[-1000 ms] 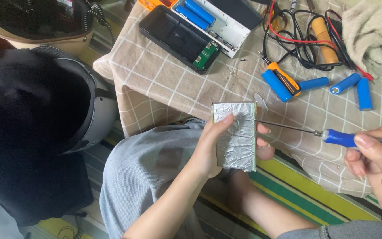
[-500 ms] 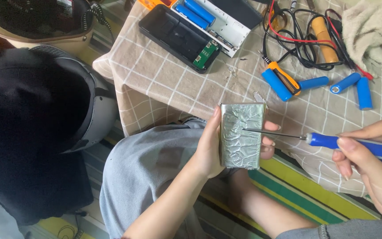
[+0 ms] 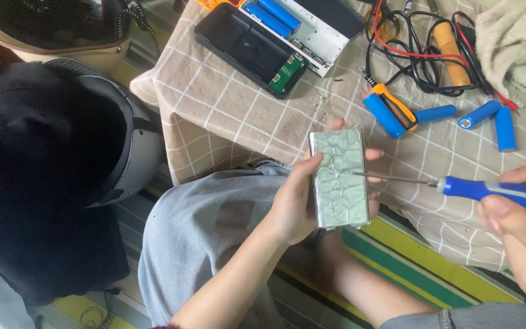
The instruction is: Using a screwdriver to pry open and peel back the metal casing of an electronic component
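My left hand (image 3: 299, 198) grips a flat silver foil battery pack (image 3: 341, 178) with a wrinkled face, held upright over my lap. My right hand (image 3: 522, 225) holds a blue-handled screwdriver (image 3: 494, 190) at the right edge. Its thin metal shaft points left and its tip rests on the pack's face near the upper right.
A low table under a checked beige cloth (image 3: 238, 116) carries an opened black case with a green circuit board (image 3: 254, 52), a white holder with blue cells (image 3: 312, 21), several loose blue cylindrical cells (image 3: 482, 116), tangled red and black wires (image 3: 421, 42) and a beige rag (image 3: 512, 42). A helmet (image 3: 117, 146) lies left.
The silver pack has turned to show its full wrinkled face. The screwdriver tip has moved left from beside the pack onto its face.
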